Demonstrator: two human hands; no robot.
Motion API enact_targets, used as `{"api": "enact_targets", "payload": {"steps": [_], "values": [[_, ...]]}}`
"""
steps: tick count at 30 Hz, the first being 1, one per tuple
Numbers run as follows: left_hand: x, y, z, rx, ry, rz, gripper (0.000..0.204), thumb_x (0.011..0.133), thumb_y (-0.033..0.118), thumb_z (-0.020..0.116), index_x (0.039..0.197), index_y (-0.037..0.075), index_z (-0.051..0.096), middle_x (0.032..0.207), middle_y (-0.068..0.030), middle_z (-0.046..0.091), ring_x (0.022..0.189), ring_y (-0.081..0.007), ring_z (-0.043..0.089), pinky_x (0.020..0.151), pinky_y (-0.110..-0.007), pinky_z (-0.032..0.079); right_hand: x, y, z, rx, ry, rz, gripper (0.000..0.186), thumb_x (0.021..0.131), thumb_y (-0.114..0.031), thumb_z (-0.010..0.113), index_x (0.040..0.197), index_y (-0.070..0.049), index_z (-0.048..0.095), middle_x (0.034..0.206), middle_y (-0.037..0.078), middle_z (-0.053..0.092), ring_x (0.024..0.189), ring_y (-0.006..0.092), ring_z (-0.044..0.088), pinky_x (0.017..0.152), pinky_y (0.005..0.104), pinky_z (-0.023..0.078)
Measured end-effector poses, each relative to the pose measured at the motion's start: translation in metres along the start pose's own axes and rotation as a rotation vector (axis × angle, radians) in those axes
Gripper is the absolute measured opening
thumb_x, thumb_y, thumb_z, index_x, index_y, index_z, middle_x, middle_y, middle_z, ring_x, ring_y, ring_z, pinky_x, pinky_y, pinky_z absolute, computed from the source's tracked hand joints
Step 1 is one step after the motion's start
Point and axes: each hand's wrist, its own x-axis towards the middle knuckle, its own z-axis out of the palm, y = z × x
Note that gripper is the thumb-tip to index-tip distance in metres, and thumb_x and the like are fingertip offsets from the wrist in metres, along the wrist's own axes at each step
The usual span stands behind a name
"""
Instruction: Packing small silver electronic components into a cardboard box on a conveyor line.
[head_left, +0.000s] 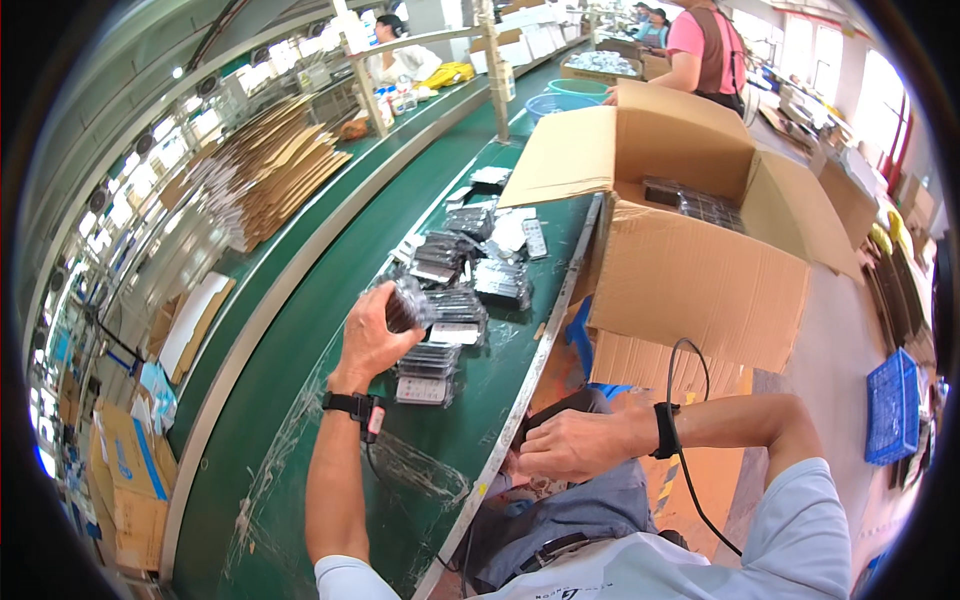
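Note:
My left hand (370,338) is closed around a clear-wrapped bundle (407,303) of thin dark pieces, held above the green conveyor belt (300,400). Just beyond and beside it lie several similar bundles (455,310), some with pale faces showing. A pale flat piece with small buttons (535,239), like a remote control, lies to their right. My right hand (578,444) is low by the belt's metal edge (497,450), over my lap. Its fingers are curled in, and whatever is in them is hidden.
An open cardboard box (700,285) with wrapped bundles (708,207) inside stands to the right. Loose plastic film (410,465) lies on the near belt. Flattened cardboard (270,175) is stacked at left. A blue crate (892,407) sits far right; a person (710,50) stands behind the box.

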Motion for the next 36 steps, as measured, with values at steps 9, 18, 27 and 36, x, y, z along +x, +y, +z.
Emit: {"api": "enact_targets", "payload": {"steps": [9, 18, 27, 36], "values": [[0.013, -0.025, 0.016, 0.282, -0.566, -0.128, 0.098, 0.063, 0.026, 0.084, 0.15, 0.019, 0.039, 0.151, -0.0105, 0.042, 0.145, -0.0367, 0.032, 0.114, -0.071, 0.02, -0.011, -0.015, -0.045, 0.21, 0.279, 0.323, 0.013, 0.089, -0.004, 0.065, 0.101, -0.003, 0.059, 0.094, 0.011, 0.062, 0.072, 0.0281, 0.065, 0.059, 0.0351, 0.054], [-0.054, 0.112, -0.013, -0.734, -0.13, -0.095, 0.052, 0.086, 0.036, 0.079, 0.122, 0.002, 0.063, 0.1, -0.0091, 0.069, 0.091, -0.0183, 0.066, 0.077, -0.033, 0.054, 0.03, -0.001, -0.036, 0.73, 0.765, 0.645, 0.005, 0.095, -0.003, 0.063, 0.093, 0.002, 0.063, 0.077, 0.004, 0.066, 0.062, 0.0087, 0.062, 0.057, 0.0229, 0.051], [-0.102, 0.128, -0.036, -0.624, 0.042, -0.184, 0.017, 0.086, 0.014, 0.071, 0.094, 0.0, 0.07, 0.073, -0.0117, 0.068, 0.062, -0.0197, 0.064, 0.059, -0.033, 0.049, 0.075, -0.01, -0.022, 0.42, 0.581, 0.491, 0.003, 0.091, 0.003, 0.065, 0.088, 0.004, 0.062, 0.071, 0.004, 0.066, 0.062, 0.0072, 0.064, 0.053, 0.0226, 0.052], [-0.108, 0.117, -0.036, -0.802, -0.073, -0.373, 0.016, 0.092, 0.015, 0.071, 0.098, 0.0, 0.07, 0.077, -0.0025, 0.066, 0.069, -0.0068, 0.06, 0.063, -0.026, 0.05, 0.079, -0.012, -0.033, 0.149, 0.47, 0.478, 0.009, 0.084, 0.002, 0.073, 0.092, 0.0, 0.069, 0.074, 0.01, 0.07, 0.065, 0.012, 0.069, 0.056, 0.0262, 0.055]]}}
